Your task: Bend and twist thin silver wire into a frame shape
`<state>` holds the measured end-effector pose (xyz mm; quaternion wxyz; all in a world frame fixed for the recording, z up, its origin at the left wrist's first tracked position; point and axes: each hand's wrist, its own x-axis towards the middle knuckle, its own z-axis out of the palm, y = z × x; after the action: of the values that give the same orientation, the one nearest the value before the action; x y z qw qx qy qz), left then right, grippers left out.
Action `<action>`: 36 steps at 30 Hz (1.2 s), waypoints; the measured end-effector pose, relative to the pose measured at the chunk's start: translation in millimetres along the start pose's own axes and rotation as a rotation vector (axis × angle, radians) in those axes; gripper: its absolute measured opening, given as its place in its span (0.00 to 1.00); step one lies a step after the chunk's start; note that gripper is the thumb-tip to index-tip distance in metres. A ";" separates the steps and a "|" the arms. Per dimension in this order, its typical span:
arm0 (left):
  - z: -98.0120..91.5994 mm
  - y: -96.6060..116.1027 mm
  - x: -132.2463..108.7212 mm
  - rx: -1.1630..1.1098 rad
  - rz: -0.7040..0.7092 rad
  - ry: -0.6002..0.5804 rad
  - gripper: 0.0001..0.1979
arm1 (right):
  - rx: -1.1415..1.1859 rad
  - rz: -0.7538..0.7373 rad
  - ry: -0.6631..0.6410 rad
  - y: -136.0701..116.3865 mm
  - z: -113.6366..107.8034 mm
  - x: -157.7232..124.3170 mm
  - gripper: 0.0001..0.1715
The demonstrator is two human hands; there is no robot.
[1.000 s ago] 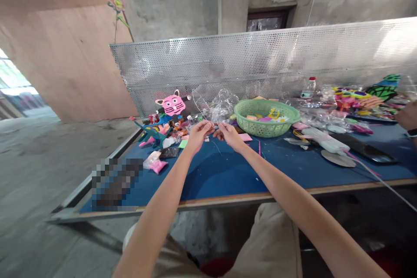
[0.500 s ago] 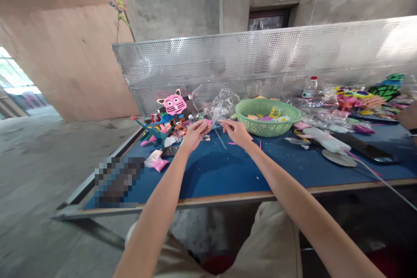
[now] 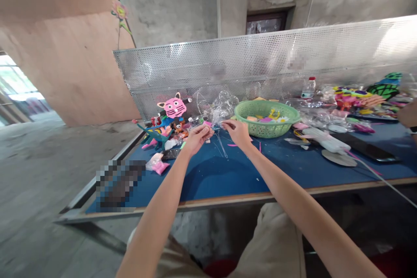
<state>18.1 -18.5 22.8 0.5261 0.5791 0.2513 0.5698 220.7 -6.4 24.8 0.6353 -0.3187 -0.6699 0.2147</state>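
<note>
My left grip (image 3: 208,131) pinches a pink piece (image 3: 207,124); my right grip (image 3: 224,125), I can't tell; a dangling strand (image 3: 225,155), snagging, could tug it loose.

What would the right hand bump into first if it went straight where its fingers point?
Probably the left hand, or the small pink piece it seems to hold; how deep each sits is unclear.

Left hand (image 3: 200,137) and right hand (image 3: 239,132) over the worktop (image 3: 208,182), mid-scene; far left, a cat figure (image 3: 174,108); right, a basket (image 3: 273,130) (small pieces (image 3: 266,120) inside); farther right, a power strip (image 3: 322,138), a bottle (image 3: 308,91) behind it; far behind, a mesh screen (image 3: 195,63).
</note>
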 end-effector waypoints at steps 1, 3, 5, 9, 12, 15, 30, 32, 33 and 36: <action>-0.4 -0.5 0.1 0.004 0.001 -0.004 0.17 | 0.042 0.041 0.007 0.4 2.0 -0.6 0.06; -0.5 -1.5 0.2 0.017 -0.002 -0.011 0.17 | 0.117 0.098 0.004 1.2 6.8 -2.2 0.06; 0.3 -2.3 0.3 0.022 -0.008 -0.006 0.17 | 0.165 0.122 -0.006 1.5 11.6 -4.0 0.06; 1.1 -2.8 0.7 -0.005 -0.007 0.002 0.17 | 0.188 0.138 -0.020 0.5 16.4 -6.7 0.09; 0.2 -2.0 0.7 -0.047 -0.005 -0.012 0.15 | 0.214 0.156 -0.035 -1.1 16.1 -6.9 0.12; 0.2 -1.5 0.0 -0.101 -0.016 -0.016 0.15 | 0.236 0.164 -0.047 -1.6 15.8 -6.5 0.16; 5.1 -1.0 3.3 -0.344 -0.146 0.198 0.06 | 0.264 0.155 -0.053 0.5 17.5 -5.1 0.18; 5.9 -1.0 2.6 -0.361 -0.143 0.182 0.05 | 0.314 0.201 -0.048 0.3 18.1 -4.6 0.19; 6.0 -1.2 2.1 -0.370 -0.137 0.161 0.05 | 0.334 0.224 -0.053 0.3 18.5 -4.7 0.19; 5.6 -2.5 0.6 -0.405 -0.115 0.072 0.05 | 0.365 0.288 -0.079 -0.1 19.6 -5.8 0.20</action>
<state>24.2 -18.9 22.0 0.6539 0.4257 0.1828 0.5981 201.2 -8.2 18.8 0.6186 -0.2819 -0.5919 0.4330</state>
